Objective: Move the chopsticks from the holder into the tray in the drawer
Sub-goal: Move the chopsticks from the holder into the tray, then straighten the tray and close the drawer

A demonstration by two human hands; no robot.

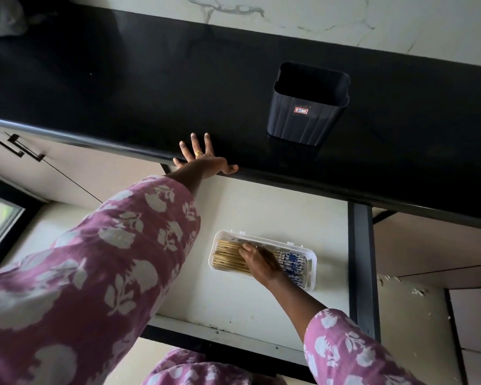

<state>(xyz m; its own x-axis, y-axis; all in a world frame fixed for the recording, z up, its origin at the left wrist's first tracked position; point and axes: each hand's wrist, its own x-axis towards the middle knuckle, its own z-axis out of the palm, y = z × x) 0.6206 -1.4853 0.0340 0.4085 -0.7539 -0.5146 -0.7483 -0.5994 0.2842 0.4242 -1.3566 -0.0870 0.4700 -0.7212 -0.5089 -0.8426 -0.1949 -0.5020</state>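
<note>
Pink floral sleeve [95, 259] closest, my left hand [203, 159] with fingers spread flat on counter [122, 93] edge, my right hand [261, 262] with fingers together on chopsticks [228, 255] in tray [313, 262] (grip I cannot tell), holder [307, 107] upright behind.

The worktop [150, 79] is shiny black. The holder [307, 118] is dark with lines down it and a red and white sticker [301, 110]. The tray [313, 259] is white. The chopsticks [228, 255] are light brown with blue and white ends. The sleeve [109, 259] is pink with white flowers.
</note>
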